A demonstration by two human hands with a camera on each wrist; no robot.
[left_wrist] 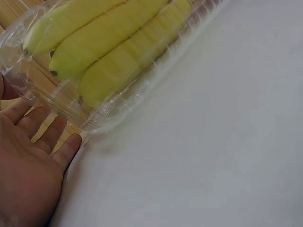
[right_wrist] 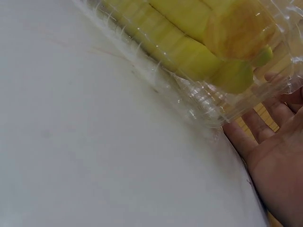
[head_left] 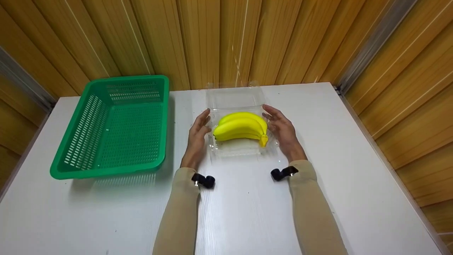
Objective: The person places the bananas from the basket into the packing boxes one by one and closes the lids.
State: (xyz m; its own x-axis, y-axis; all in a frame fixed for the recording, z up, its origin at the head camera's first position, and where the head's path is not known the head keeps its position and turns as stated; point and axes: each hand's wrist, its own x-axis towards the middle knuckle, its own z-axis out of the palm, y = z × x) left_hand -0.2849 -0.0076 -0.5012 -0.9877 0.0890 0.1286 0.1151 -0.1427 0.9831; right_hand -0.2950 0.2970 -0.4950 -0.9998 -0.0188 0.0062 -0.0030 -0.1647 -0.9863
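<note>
A bunch of bright yellow bananas lies inside a clear, ribbed plastic container, its stem at the right end; the left wrist view shows at least 3 fruits side by side. The container's transparent lid stands open on the far side, toward the wood-panelled wall. The 2 bare hands flank the container: the left hand at its left side, the right hand at its right, fingers extended and slightly spread; whether every fingertip touches plastic, I cannot tell. A green rectangular plastic basket with slotted sides sits left of the hands on the white table.
</note>
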